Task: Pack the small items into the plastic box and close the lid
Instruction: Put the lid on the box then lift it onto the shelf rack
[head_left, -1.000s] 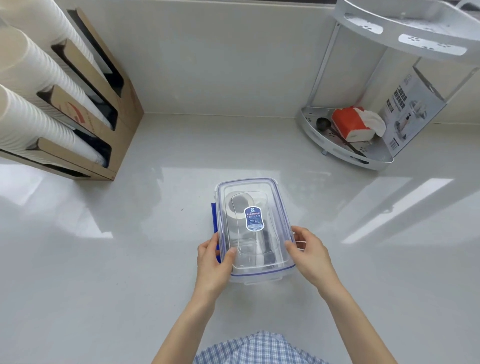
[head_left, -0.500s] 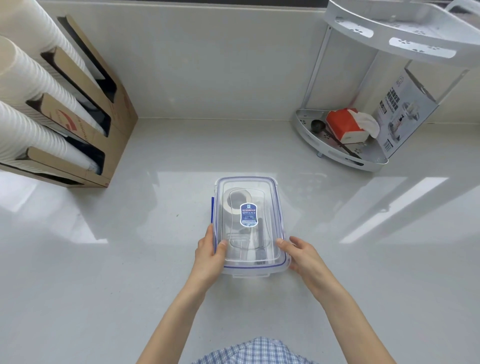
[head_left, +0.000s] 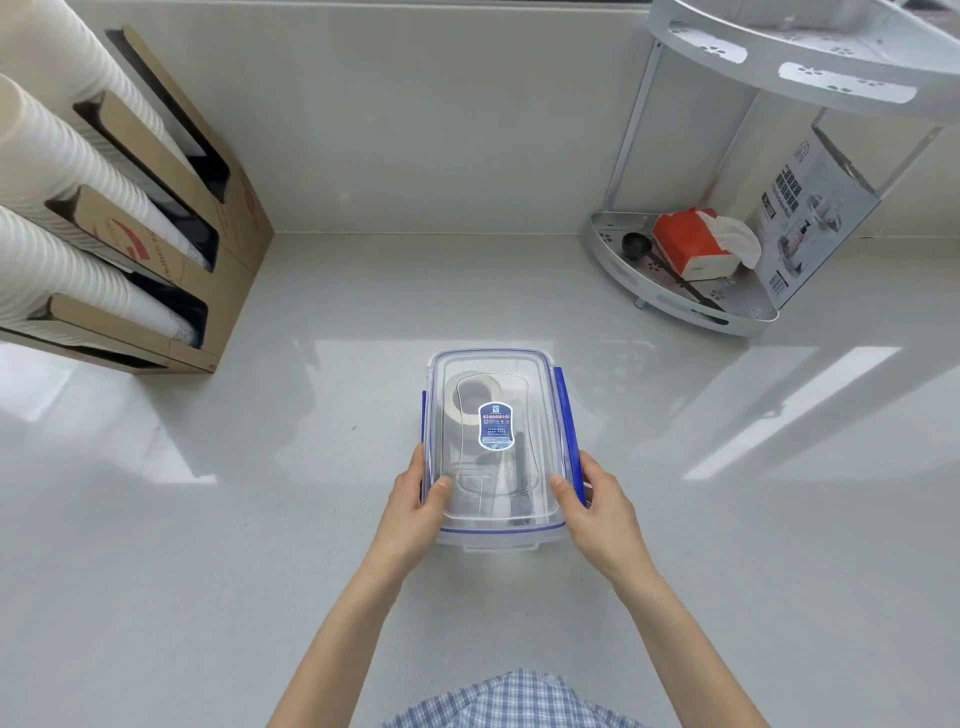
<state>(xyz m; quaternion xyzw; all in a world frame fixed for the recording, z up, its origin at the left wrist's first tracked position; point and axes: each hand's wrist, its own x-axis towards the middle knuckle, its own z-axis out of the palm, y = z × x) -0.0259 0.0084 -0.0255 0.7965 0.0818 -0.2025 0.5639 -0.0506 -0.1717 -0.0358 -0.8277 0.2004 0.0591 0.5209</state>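
Both hands clamped on box (head_left: 496, 447), left hand (head_left: 415, 512) and right hand (head_left: 597, 506) at side clips (head_left: 567, 421); lid (head_left: 540, 374) may sit skewed, clips won't latch

Clear rectangular plastic box (head_left: 496, 525) set flat on the pale counter, long side running away from the viewer, transparent lid (head_left: 493, 415) laid on top, blue side latches (head_left: 567, 421), roll of tape (head_left: 464, 402) seen inside, other contents blurred.
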